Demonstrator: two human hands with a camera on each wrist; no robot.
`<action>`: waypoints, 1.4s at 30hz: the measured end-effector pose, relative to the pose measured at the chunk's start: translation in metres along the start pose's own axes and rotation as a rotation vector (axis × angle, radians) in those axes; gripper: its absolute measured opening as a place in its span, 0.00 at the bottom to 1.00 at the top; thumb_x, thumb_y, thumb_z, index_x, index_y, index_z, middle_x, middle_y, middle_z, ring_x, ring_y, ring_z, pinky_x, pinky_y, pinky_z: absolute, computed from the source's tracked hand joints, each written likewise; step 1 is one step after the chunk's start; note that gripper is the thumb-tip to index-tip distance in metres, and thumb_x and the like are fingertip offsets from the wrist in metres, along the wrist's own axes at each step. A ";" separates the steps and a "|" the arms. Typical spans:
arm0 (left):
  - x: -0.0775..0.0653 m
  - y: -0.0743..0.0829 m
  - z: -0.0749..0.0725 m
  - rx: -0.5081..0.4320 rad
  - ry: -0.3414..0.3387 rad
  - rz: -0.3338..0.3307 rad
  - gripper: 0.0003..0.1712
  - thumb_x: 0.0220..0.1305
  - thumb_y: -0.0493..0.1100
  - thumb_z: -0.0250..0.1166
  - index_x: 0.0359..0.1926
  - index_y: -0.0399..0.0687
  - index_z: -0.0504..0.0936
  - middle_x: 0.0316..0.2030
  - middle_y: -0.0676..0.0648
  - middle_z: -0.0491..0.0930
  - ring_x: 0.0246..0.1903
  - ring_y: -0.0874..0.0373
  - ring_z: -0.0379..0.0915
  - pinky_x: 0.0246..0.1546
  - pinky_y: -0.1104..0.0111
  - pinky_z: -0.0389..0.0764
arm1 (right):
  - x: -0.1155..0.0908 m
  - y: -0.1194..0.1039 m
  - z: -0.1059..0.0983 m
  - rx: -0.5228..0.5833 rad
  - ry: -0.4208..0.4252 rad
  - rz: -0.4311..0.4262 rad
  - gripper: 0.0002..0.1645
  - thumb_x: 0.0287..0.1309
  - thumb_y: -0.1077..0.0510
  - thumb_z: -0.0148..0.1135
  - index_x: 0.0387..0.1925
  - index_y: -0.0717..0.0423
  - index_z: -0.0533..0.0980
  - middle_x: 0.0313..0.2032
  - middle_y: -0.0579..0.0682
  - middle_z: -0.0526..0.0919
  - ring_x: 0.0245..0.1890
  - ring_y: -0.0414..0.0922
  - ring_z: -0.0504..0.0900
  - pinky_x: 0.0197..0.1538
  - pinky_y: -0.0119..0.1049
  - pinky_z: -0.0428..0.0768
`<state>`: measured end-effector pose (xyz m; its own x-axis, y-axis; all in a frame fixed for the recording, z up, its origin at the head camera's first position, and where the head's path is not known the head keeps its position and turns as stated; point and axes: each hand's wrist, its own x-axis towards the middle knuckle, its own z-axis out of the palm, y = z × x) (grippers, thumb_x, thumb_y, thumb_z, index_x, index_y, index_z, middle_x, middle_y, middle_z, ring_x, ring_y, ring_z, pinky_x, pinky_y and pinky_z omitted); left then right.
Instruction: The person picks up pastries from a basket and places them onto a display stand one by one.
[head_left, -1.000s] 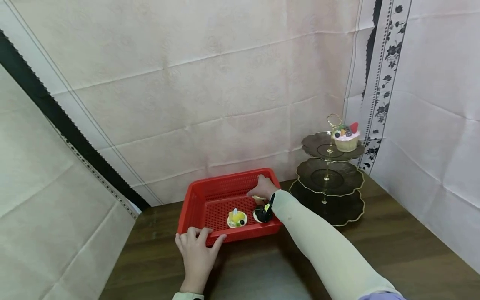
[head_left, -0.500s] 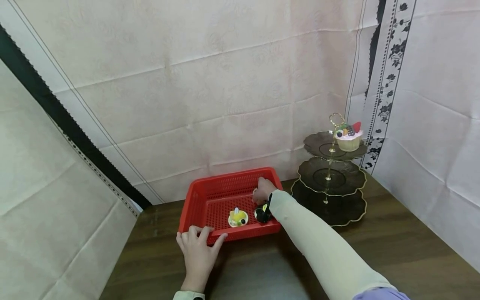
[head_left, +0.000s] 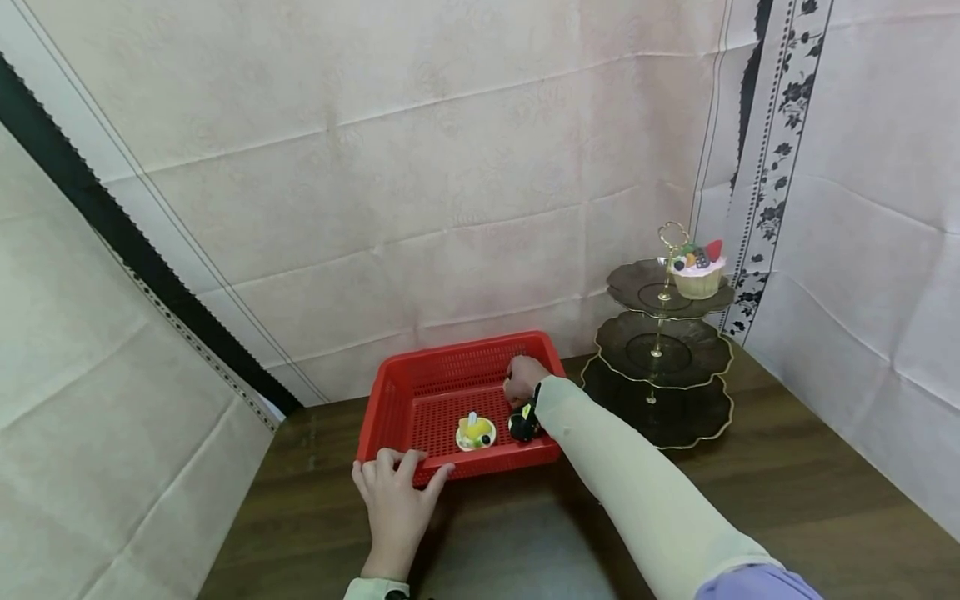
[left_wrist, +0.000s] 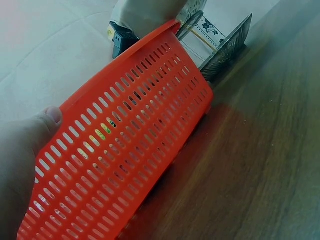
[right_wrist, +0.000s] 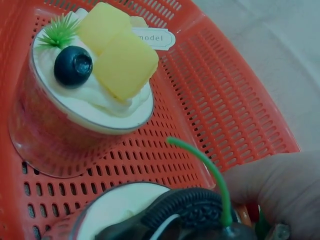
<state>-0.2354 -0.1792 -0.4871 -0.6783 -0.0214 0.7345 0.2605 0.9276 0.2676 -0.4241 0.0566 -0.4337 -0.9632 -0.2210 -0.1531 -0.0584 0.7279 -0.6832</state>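
A red perforated basket (head_left: 457, 362) stands on the table against the back cloth. My left hand (head_left: 393, 508) grips its front left rim, a fingertip at the edge in the left wrist view. Inside are a toy dessert cup (right_wrist: 95, 125) with yellow fruit cubes, a blueberry and cream, and a second cup (right_wrist: 182, 212) topped with a dark sandwich cookie and green stem. My right hand (head_left: 525, 379) is down in the basket's right side, fingers curled round a small toy cake mostly hidden beneath it. Only red, green and brownish bits of that cake show beside the hand in the right wrist view.
To the right of the basket stands a dark three-tier stand (head_left: 622, 346) with gold edges and a ring handle. A toy cupcake (head_left: 697, 282) with fruit sits on its top tier. Pale cloth walls (head_left: 480, 167) close off the back and sides of the wooden table (head_left: 787, 467).
My right hand has closed down over the small cake, which showed below the fingers a second ago and is now covered. The left hand has stayed on the rim; the basket has hardly moved.
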 end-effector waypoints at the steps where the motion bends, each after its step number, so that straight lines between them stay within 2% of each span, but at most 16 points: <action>1: -0.001 0.000 0.000 0.000 0.001 0.001 0.24 0.49 0.63 0.79 0.33 0.49 0.85 0.33 0.46 0.69 0.36 0.44 0.62 0.62 0.33 0.48 | 0.000 0.000 0.000 -0.003 -0.001 0.003 0.14 0.52 0.72 0.64 0.41 0.61 0.75 0.27 0.55 0.77 0.20 0.46 0.73 0.20 0.35 0.70; 4: -0.002 -0.002 0.001 0.000 0.006 0.009 0.24 0.49 0.63 0.79 0.33 0.50 0.85 0.33 0.46 0.69 0.36 0.45 0.62 0.61 0.33 0.48 | 0.001 0.000 0.002 -0.017 0.005 0.004 0.12 0.51 0.71 0.66 0.38 0.60 0.76 0.29 0.53 0.77 0.24 0.47 0.76 0.22 0.35 0.73; 7: -0.002 -0.003 0.002 0.002 0.010 0.014 0.24 0.49 0.63 0.79 0.33 0.50 0.85 0.32 0.46 0.68 0.36 0.45 0.62 0.61 0.33 0.49 | 0.004 0.001 0.002 -0.033 -0.002 0.007 0.08 0.51 0.69 0.68 0.31 0.59 0.76 0.26 0.52 0.74 0.24 0.47 0.75 0.23 0.35 0.73; 12: -0.001 -0.004 0.002 0.005 0.014 0.015 0.24 0.49 0.63 0.79 0.33 0.50 0.85 0.33 0.46 0.69 0.36 0.45 0.62 0.62 0.33 0.48 | 0.009 0.003 0.003 -0.091 0.006 0.016 0.11 0.50 0.61 0.74 0.25 0.56 0.76 0.30 0.52 0.73 0.33 0.48 0.72 0.32 0.36 0.73; 15: 0.000 -0.003 0.002 0.004 0.019 0.016 0.24 0.49 0.63 0.79 0.33 0.50 0.85 0.33 0.46 0.69 0.36 0.45 0.63 0.62 0.33 0.48 | 0.011 0.004 0.004 -0.116 -0.028 0.043 0.13 0.50 0.56 0.75 0.29 0.55 0.77 0.32 0.52 0.78 0.36 0.48 0.73 0.36 0.37 0.74; 17: 0.000 -0.003 0.002 0.002 0.018 0.016 0.24 0.49 0.63 0.79 0.33 0.50 0.85 0.33 0.46 0.69 0.36 0.45 0.63 0.62 0.32 0.48 | 0.010 0.004 0.005 -0.105 -0.061 0.070 0.15 0.51 0.55 0.75 0.33 0.56 0.77 0.31 0.52 0.80 0.34 0.48 0.77 0.36 0.37 0.76; 19: 0.000 -0.002 0.002 0.001 0.015 0.016 0.24 0.49 0.63 0.78 0.33 0.50 0.85 0.33 0.46 0.69 0.36 0.44 0.62 0.62 0.32 0.48 | 0.009 0.004 0.005 -0.092 -0.086 0.094 0.20 0.51 0.54 0.76 0.39 0.57 0.75 0.32 0.52 0.81 0.32 0.48 0.80 0.36 0.38 0.77; 23: 0.000 0.000 0.001 -0.003 0.010 0.011 0.24 0.50 0.63 0.78 0.33 0.50 0.85 0.33 0.45 0.69 0.37 0.44 0.62 0.62 0.32 0.47 | 0.005 0.003 0.003 -0.091 -0.081 0.097 0.31 0.50 0.52 0.78 0.49 0.57 0.70 0.34 0.52 0.81 0.34 0.47 0.81 0.39 0.38 0.78; 26: 0.000 0.000 0.000 0.001 0.010 0.011 0.25 0.50 0.64 0.78 0.33 0.49 0.85 0.33 0.45 0.69 0.37 0.43 0.62 0.63 0.32 0.47 | 0.004 0.002 0.002 -0.051 -0.071 0.095 0.30 0.49 0.57 0.77 0.49 0.59 0.69 0.33 0.53 0.81 0.32 0.47 0.81 0.35 0.38 0.78; 29: 0.000 0.000 0.000 0.004 0.014 0.016 0.25 0.50 0.64 0.78 0.33 0.49 0.85 0.33 0.45 0.69 0.36 0.43 0.62 0.62 0.32 0.47 | 0.005 0.003 0.002 0.003 -0.066 0.092 0.23 0.47 0.63 0.75 0.43 0.60 0.72 0.28 0.53 0.79 0.27 0.48 0.79 0.30 0.37 0.76; 33: -0.001 0.000 0.000 0.003 0.019 0.019 0.25 0.50 0.64 0.78 0.33 0.50 0.85 0.33 0.46 0.69 0.36 0.43 0.62 0.62 0.30 0.48 | 0.009 0.006 0.004 0.011 -0.071 0.064 0.16 0.46 0.64 0.73 0.35 0.59 0.74 0.21 0.51 0.77 0.22 0.47 0.77 0.25 0.36 0.73; 38: -0.001 0.000 0.000 0.003 0.020 0.016 0.25 0.50 0.64 0.78 0.33 0.50 0.85 0.33 0.45 0.69 0.36 0.43 0.62 0.62 0.29 0.47 | 0.013 0.008 0.004 0.019 -0.055 0.013 0.18 0.43 0.64 0.72 0.35 0.58 0.72 0.20 0.51 0.75 0.20 0.47 0.75 0.22 0.37 0.72; 42: -0.001 0.000 0.000 0.003 0.015 0.009 0.25 0.50 0.64 0.78 0.33 0.49 0.85 0.33 0.45 0.69 0.36 0.42 0.62 0.63 0.29 0.46 | 0.015 0.005 0.002 0.021 -0.028 0.003 0.21 0.41 0.62 0.75 0.36 0.58 0.72 0.23 0.52 0.75 0.23 0.48 0.76 0.24 0.38 0.74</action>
<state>-0.2348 -0.1793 -0.4876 -0.6656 -0.0181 0.7461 0.2647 0.9290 0.2586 -0.4381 0.0559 -0.4411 -0.9555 -0.2377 -0.1748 -0.0502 0.7148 -0.6975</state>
